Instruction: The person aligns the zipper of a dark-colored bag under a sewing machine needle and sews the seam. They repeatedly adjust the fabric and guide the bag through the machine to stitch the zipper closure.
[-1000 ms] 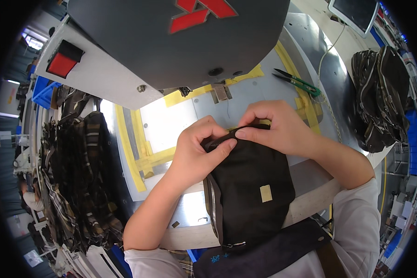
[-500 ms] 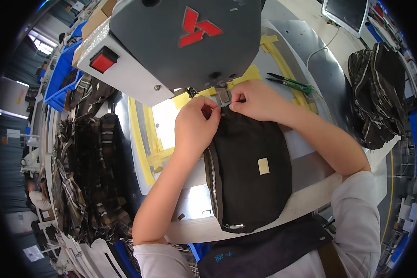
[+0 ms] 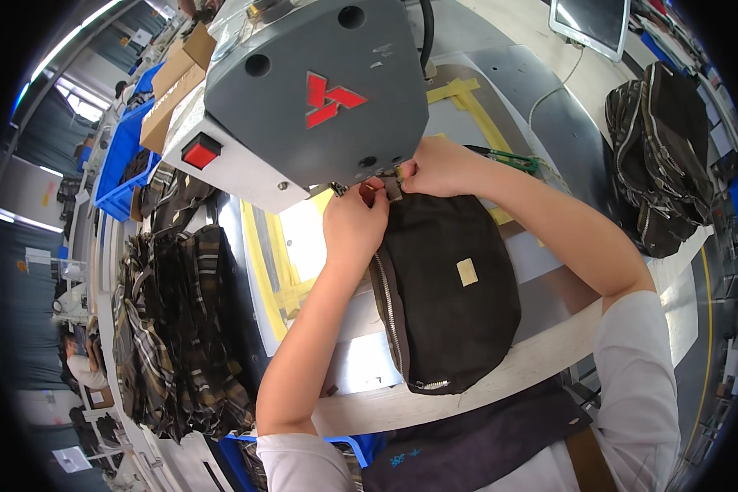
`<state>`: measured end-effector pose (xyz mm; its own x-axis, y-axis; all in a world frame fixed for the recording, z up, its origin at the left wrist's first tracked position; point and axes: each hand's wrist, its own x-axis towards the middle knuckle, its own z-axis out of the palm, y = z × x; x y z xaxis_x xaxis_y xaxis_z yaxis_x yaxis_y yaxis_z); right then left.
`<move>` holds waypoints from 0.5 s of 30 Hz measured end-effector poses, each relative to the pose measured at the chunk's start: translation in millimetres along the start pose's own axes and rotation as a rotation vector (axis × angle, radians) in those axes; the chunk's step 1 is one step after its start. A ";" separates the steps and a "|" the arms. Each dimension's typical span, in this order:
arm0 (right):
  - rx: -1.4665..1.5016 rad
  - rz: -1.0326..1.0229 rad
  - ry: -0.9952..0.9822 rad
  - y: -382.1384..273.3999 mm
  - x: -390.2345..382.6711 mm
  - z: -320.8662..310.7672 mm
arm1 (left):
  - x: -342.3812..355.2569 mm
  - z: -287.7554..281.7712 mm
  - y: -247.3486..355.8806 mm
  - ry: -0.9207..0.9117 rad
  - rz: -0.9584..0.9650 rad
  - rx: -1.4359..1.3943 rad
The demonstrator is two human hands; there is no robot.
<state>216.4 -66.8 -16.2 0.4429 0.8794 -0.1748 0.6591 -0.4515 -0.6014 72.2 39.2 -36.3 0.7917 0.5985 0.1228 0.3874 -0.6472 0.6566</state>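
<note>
A dark zippered pouch (image 3: 455,320) with a small pale yellow patch lies on the machine bed, its long metal zipper along the left side. Its far end reaches under the grey head of an industrial sewing machine (image 3: 303,98). My left hand (image 3: 356,215) pinches the pouch's far left corner, fingertips close beside the presser area. On the other side of that spot, my right hand (image 3: 436,169) grips the far edge with thumb and forefinger together. What exactly lies between the fingertips is partly hidden by the hands and the machine head.
Green-handled thread snips (image 3: 512,161) lie beyond my right forearm. Dark zippered pouches (image 3: 664,156) are piled at the right, and plaid fabric pieces (image 3: 176,328) hang at the left. A blue bin (image 3: 127,184) and a monitor (image 3: 592,25) stand farther back. Another person (image 3: 86,365) sits far left.
The view has shifted, so the machine head appears lower and more of its top shows. Both hands stay at the pouch's far end, and the pouch sits slightly closer in under the machine.
</note>
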 end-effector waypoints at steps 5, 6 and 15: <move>-0.010 0.036 0.039 3.5 7.0 -2.0 | 8.0 8.5 -7.3 0.037 0.040 0.013; -0.030 0.020 0.041 3.7 8.0 -1.4 | 8.3 8.1 -8.1 0.038 0.047 0.005; 0.007 -0.057 0.092 5.3 0.8 2.9 | -5.7 -12.4 -4.3 -0.041 0.496 0.059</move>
<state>218.4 -68.1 -21.8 0.4590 0.8858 -0.0682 0.6806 -0.3999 -0.6139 60.1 44.5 -30.6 0.9047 0.1941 0.3794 -0.0149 -0.8754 0.4833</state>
